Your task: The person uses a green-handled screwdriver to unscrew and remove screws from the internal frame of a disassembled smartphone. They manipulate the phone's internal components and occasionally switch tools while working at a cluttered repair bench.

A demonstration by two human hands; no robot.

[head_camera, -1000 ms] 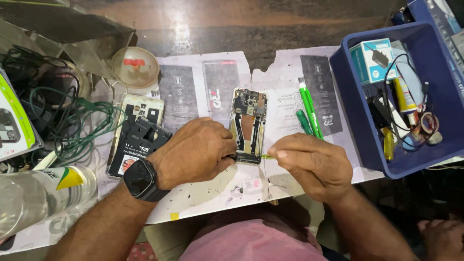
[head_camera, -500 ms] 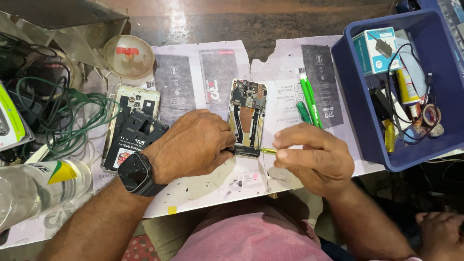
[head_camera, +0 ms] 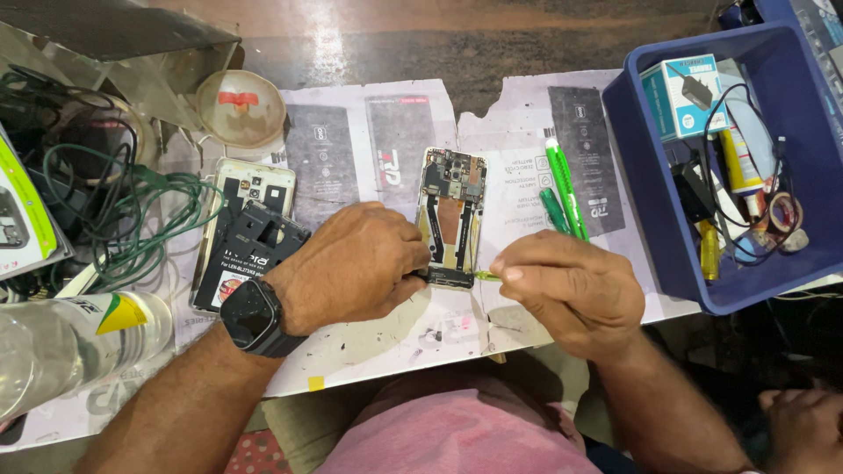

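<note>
The person wears a pink garment with short sleeves or no sleeves that can be seen, so both forearms are bare down to the hands. The left hand and the right hand have no gloves and no rings that show. On the left wrist there is a black smartwatch with a dark, nearly square screen and rounded corners, on a black strap that goes around the wrist. The right wrist carries nothing. The nails are short. Both forearms have some hair.
</note>
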